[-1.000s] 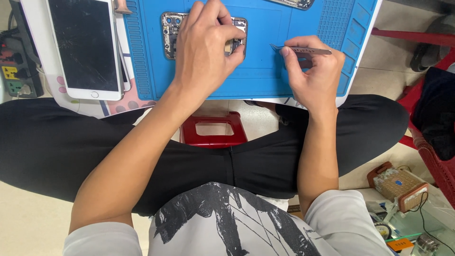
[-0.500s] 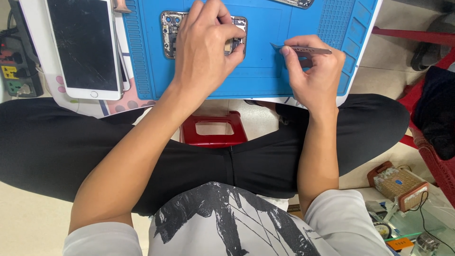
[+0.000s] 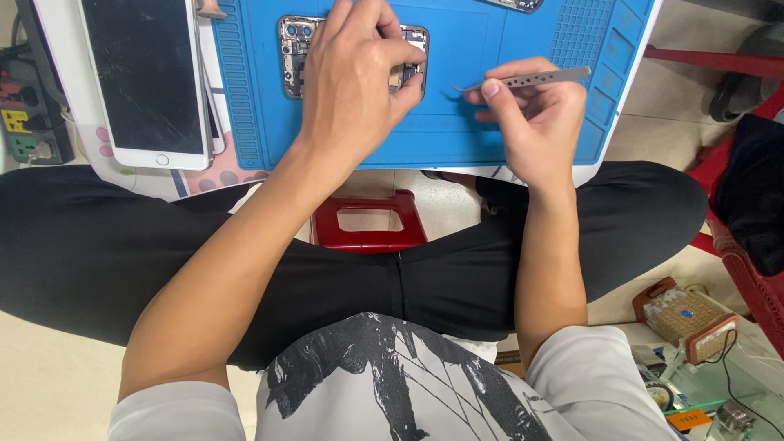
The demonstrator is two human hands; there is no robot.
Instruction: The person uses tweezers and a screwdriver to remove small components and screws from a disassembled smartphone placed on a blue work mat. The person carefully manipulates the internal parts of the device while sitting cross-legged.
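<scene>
While left hand (image 3: pixel 359 90) pins opened phone (image 3: pixel 298 53), right hand (image 3: pixel 535 122) grips tweezers (image 3: pixel 531 79) (curved).

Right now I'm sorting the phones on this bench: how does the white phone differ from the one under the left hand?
The white phone lies whole, dark screen up, on the white board left of the blue mat; the opened phone lies on the mat with its insides bared. The white phone is untouched; the opened phone is partly covered by the left hand. Both lie flat, long sides running away from the person.

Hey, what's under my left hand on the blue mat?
An opened phone body lies under the left hand, its camera end showing. The hand covers its middle, so the parts there cannot be seen.
</scene>
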